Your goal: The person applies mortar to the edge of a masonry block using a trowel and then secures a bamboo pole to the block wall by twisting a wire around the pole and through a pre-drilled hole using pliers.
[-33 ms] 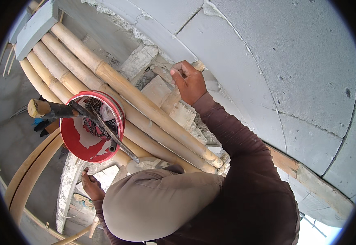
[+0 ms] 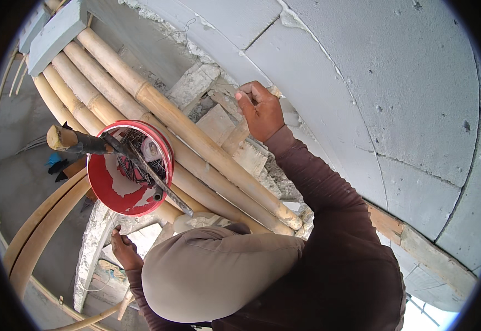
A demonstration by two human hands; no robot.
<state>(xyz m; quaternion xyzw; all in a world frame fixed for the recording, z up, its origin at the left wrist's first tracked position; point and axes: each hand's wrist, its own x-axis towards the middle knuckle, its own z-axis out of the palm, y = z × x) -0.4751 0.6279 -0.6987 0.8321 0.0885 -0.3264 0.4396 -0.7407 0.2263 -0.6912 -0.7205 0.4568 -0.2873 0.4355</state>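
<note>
My right hand (image 2: 261, 112) is raised beside the grey block wall, its fingers curled and thumb pressed to them; whatever they pinch is too small to make out. Low on the left, my left hand (image 2: 126, 250) is closed near my knee, pinching a thin wire (image 2: 112, 219) that rises towards the bucket. A red bucket (image 2: 103, 185) stands just above that hand, with many nails (image 2: 133, 165) inside. Across its rim lies a tool with a wooden handle wrapped in black (image 2: 80, 142) and a long narrow metal part (image 2: 155, 176).
Several bamboo poles (image 2: 196, 146) run diagonally beneath the bucket, with a grey block (image 2: 58, 36) across their far ends. Broken concrete pieces (image 2: 214, 122) lie between poles and block wall (image 2: 334, 105). Curved split bamboo (image 2: 44, 229) bends along the left; a concrete slab (image 2: 90, 251) leans near my left hand.
The whole view has shifted slightly, so bucket and poles sit a little further right in the picture. Both hands keep nearly the same pose.
</note>
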